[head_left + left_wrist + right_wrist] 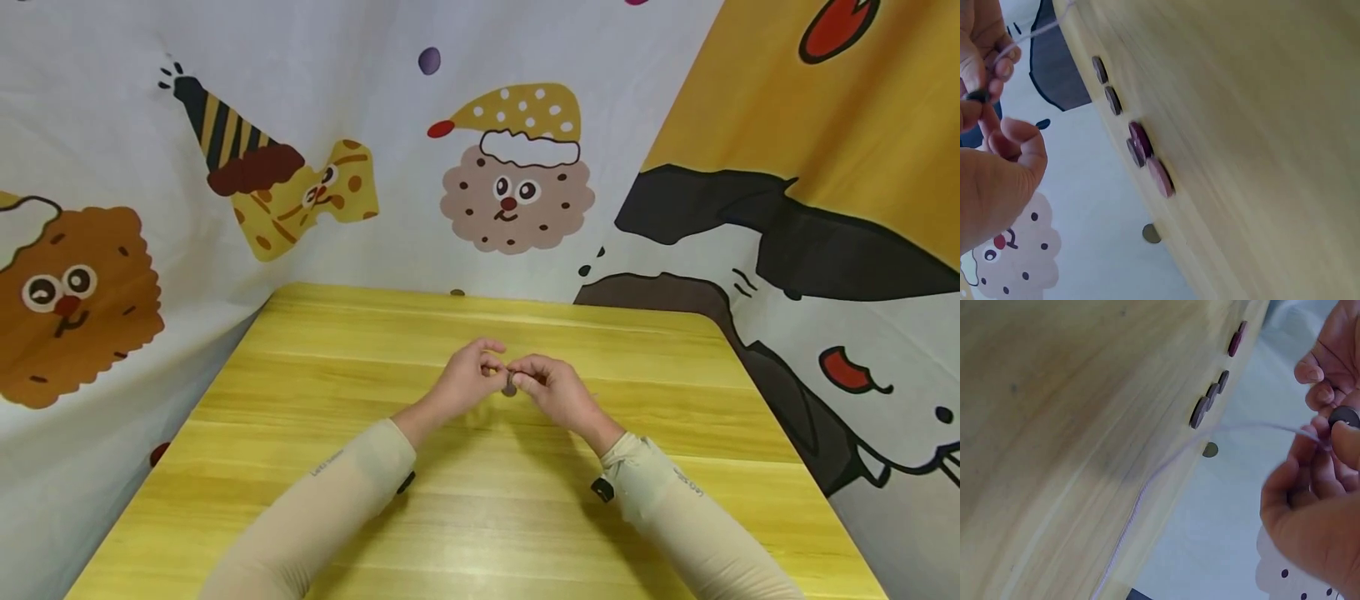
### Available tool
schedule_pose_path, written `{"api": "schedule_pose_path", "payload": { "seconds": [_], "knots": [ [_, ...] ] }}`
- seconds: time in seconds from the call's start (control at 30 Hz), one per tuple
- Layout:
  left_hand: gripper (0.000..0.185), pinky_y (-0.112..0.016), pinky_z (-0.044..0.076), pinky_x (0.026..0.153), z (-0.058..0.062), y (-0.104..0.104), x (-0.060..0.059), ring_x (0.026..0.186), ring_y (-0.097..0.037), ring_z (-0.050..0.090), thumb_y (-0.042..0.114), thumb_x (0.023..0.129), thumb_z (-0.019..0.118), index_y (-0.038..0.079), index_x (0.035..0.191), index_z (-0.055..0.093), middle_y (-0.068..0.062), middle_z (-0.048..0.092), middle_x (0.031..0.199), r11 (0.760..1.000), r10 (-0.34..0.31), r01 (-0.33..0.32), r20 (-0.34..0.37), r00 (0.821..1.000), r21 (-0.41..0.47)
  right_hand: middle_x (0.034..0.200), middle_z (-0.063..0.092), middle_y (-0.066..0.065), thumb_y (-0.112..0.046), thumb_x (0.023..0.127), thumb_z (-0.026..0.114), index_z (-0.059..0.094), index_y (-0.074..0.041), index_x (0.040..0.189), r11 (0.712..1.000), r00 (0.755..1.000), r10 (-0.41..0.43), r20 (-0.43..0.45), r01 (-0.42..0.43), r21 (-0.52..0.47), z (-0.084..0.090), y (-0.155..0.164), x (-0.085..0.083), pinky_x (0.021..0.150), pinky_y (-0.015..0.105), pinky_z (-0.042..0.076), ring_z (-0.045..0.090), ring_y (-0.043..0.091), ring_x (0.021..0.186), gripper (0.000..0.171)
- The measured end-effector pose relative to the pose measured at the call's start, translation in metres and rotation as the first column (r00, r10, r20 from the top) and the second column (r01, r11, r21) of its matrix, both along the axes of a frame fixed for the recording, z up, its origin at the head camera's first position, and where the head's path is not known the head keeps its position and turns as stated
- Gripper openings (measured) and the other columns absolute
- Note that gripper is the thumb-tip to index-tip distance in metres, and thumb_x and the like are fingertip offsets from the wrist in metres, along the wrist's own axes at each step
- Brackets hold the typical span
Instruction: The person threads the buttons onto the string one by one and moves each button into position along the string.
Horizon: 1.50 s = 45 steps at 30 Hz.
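Observation:
A small dark round button (pixel 510 385) hangs between my two hands, above the middle of the table. My left hand (pixel 467 379) pinches it between thumb and a finger; the other fingers are loosely bent. Close against it, my right hand (pixel 558 393) grips a thin light-purple cord (pixel 1141 494), its thumb over the button's edge. Two-hole detail on the button (pixel 1344 417) is too small to confirm in the right wrist view. The cord trails from the right fingers down across the table. Fingers partly hide where cord and button meet.
Several brown and maroon buttons (pixel 1139 140) lie along the table's edge in the wrist views. The yellow wood-grain table (pixel 360 333) stands before a white cloth (pixel 390 250) printed with cartoon biscuits.

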<state>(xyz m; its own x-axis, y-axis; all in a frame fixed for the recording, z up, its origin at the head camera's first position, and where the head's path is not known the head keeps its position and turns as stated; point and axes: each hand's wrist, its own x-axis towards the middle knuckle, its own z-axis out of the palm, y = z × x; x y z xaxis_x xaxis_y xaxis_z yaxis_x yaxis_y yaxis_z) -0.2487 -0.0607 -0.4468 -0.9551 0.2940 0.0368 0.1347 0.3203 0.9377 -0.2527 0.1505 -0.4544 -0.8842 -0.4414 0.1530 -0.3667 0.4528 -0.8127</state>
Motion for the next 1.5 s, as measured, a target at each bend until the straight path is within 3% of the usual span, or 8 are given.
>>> {"api": "schedule_pose_path", "payload": {
  "seconds": [0.13,0.23,0.5,0.7,0.87,1.1,1.5],
  "knots": [
    [0.041,-0.041,0.062,0.08,-0.004,0.002,0.001,0.09,-0.018,0.067,0.009,0.101,0.068,0.012,0.141,0.058,-0.005,0.077,0.108,0.996,0.069,-0.07,0.024,0.997,0.061,0.127,0.075,0.017,-0.018,0.111,0.06,0.067,-0.013,0.14,0.994,0.986,0.096,0.139,-0.087,-0.069,0.001,0.004,0.003,0.097,0.032,0.059,0.069,0.042,0.122,0.031],
    [0.041,-0.049,0.064,0.086,-0.004,0.003,0.001,0.091,-0.02,0.07,0.008,0.099,0.068,0.012,0.139,0.059,-0.006,0.077,0.107,0.992,0.097,-0.099,0.025,0.995,0.081,0.131,0.073,0.012,-0.021,0.107,0.065,0.063,-0.011,0.144,0.989,0.975,0.123,0.185,-0.105,-0.104,0.003,0.005,0.005,0.099,0.034,0.059,0.067,0.039,0.123,0.038],
    [0.038,-0.03,0.059,0.071,0.003,0.009,0.006,0.087,-0.018,0.068,0.012,0.097,0.072,0.013,0.134,0.063,-0.003,0.079,0.103,0.989,0.118,-0.118,0.002,0.993,0.089,0.106,0.079,0.0,-0.026,0.1,0.078,0.078,-0.017,0.122,0.999,1.0,0.004,0.03,-0.005,0.042,0.002,0.004,0.005,0.075,0.025,0.057,0.069,0.013,0.09,0.023],
    [0.034,-0.03,0.052,0.069,0.006,0.012,0.008,0.084,-0.018,0.064,0.015,0.098,0.074,0.016,0.13,0.065,-0.002,0.08,0.101,0.984,0.124,-0.124,0.007,0.992,0.129,0.094,0.076,-0.005,-0.028,0.094,0.085,0.079,-0.02,0.114,0.997,0.998,-0.007,-0.061,0.012,0.075,0.0,0.001,0.006,0.073,0.025,0.052,0.063,0.011,0.082,0.022],
    [0.032,-0.031,0.055,0.071,0.008,0.013,0.009,0.085,-0.017,0.067,0.013,0.098,0.074,0.016,0.129,0.066,-0.003,0.08,0.102,0.978,0.129,-0.133,0.032,0.991,0.162,0.086,0.074,-0.006,-0.025,0.092,0.088,0.078,-0.021,0.101,0.997,0.994,-0.004,-0.107,0.012,0.072,-0.003,-0.002,0.007,0.068,0.025,0.051,0.061,0.011,0.077,0.014],
    [0.032,-0.054,0.062,0.085,0.011,0.013,0.01,0.084,-0.021,0.069,0.01,0.098,0.073,0.015,0.129,0.066,-0.006,0.079,0.103,0.969,0.148,-0.157,0.059,0.987,0.192,0.086,0.074,-0.002,-0.019,0.091,0.088,0.078,-0.013,0.11,1.0,0.995,0.003,-0.099,0.0,0.026,-0.004,-0.003,0.009,0.064,0.022,0.049,0.059,0.012,0.073,0.022],
    [0.033,-0.039,0.06,0.076,0.014,0.013,0.011,0.084,-0.02,0.067,0.012,0.097,0.074,0.015,0.128,0.067,-0.006,0.079,0.104,0.966,0.136,-0.144,0.054,0.989,0.217,0.088,0.077,-0.006,-0.025,0.098,0.082,0.08,-0.015,0.108,0.997,0.996,-0.033,-0.079,0.039,0.07,-0.003,-0.002,0.006,0.062,0.023,0.049,0.06,0.012,0.073,0.015]
  ]
}}
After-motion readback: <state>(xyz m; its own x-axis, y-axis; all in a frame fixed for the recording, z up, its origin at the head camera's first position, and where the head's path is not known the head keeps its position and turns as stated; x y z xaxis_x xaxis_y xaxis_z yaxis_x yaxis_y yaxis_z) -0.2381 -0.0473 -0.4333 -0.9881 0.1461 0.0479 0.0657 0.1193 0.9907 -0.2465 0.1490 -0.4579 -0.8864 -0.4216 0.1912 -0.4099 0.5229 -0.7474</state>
